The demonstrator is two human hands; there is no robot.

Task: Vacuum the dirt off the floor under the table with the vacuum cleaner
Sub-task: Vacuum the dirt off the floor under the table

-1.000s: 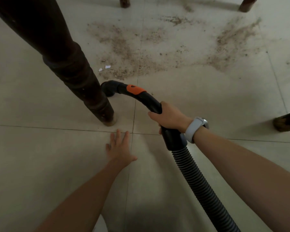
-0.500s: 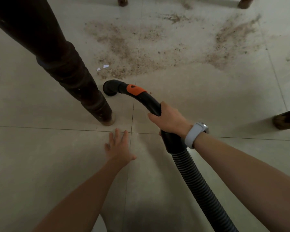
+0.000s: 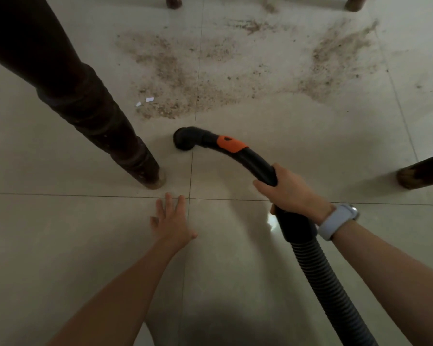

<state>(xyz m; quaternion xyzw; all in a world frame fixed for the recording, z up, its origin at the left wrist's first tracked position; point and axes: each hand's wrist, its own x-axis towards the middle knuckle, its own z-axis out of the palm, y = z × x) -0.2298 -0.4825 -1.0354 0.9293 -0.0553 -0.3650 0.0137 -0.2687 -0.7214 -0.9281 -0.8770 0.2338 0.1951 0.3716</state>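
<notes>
We have one view only, from the head camera, looking forward and steeply down at the floor (image 3: pixel 260 283) from close above. Both forearms run in from the bottom edge. The right hand (image 3: pixel 289 193) grips the hose handle (image 3: pixel 255 162) right of centre; beyond that grip lies the dirt (image 3: pixel 185 93), left of it a table leg (image 3: pixel 85 101).
</notes>
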